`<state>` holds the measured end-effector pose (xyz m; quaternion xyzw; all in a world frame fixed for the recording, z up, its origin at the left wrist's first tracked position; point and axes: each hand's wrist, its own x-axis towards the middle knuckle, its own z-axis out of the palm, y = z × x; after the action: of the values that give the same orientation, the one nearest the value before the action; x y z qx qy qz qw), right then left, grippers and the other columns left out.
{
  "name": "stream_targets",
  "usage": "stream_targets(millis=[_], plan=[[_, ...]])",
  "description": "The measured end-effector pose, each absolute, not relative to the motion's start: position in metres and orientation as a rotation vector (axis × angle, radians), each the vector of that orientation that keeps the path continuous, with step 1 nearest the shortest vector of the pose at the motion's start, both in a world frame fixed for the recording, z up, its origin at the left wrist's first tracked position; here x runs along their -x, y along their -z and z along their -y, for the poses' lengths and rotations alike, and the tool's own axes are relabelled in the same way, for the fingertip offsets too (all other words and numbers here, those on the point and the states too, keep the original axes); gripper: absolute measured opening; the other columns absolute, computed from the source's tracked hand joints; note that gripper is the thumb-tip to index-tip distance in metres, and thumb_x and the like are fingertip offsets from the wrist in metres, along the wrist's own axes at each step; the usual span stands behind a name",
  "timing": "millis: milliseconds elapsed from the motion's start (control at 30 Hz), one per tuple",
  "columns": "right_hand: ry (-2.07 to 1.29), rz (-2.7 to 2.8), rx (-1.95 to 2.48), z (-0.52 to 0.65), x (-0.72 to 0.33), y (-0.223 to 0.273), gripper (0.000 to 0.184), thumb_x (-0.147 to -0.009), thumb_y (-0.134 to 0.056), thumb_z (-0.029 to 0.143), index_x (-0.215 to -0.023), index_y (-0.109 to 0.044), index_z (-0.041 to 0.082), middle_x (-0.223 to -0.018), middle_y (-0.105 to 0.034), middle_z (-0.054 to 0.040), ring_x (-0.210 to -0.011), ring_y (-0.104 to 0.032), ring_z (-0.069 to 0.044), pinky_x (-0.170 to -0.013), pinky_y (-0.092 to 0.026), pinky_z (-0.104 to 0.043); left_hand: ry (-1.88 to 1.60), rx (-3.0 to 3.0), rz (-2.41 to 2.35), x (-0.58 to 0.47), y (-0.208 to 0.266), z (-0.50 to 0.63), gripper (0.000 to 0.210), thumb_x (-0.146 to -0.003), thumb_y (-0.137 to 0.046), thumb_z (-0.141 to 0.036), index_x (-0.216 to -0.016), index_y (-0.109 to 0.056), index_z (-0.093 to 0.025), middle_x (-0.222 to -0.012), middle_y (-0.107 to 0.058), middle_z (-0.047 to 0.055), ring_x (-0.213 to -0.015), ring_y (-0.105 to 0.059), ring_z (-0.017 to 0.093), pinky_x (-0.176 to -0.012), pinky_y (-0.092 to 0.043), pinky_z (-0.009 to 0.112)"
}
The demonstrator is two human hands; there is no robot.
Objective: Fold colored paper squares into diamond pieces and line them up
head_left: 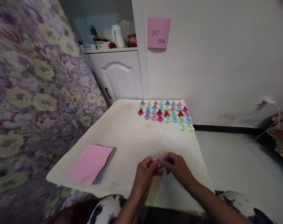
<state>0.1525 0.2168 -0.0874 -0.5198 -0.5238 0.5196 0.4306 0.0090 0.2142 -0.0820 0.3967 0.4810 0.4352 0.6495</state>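
Note:
Near the front edge of the table, my left hand (147, 170) pinches a small folded piece of pink paper (158, 158) between thumb and fingers. From the other side, my right hand (176, 166) closes its thumb and fingertips on the same paper. The fingers cover most of it, so its exact folded shape is hidden. Farther back, rows of small folded paper pieces (167, 114) in red, pink, green, blue, purple and yellow lie on the cloth. To the left of my hands is a stack of coloured paper sheets (92, 163), pink on top.
A pale cloth covers the table (122, 130). Behind stands a white cabinet (122, 73) with a white jug (118, 36) on its shelf. A pink note (158, 33) is stuck to the wall. A floral curtain (43, 93) hangs at the left; a plugged-in charger (268, 100) is at the right.

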Motion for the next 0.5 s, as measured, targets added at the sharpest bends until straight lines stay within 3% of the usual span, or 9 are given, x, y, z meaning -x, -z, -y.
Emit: stream_targets(millis=[500], plan=[[-1.258, 1.356, 1.297, -0.223, -0.163, 0.086, 0.017, -0.071, -0.065, 0.032, -0.071, -0.059, 0.016, -0.06, -0.055, 0.0019, -0.055, -0.049, -0.011, -0.05, -0.039, -0.022, -0.951, -0.985, -1.089, -0.011, 0.081, -0.212, 0.017, -0.069, -0.068, -0.028, -0.064, -0.062, -0.013, -0.047, -0.059, 0.0, -0.044, -0.049, 0.009, -0.047, -0.036, 0.019]])
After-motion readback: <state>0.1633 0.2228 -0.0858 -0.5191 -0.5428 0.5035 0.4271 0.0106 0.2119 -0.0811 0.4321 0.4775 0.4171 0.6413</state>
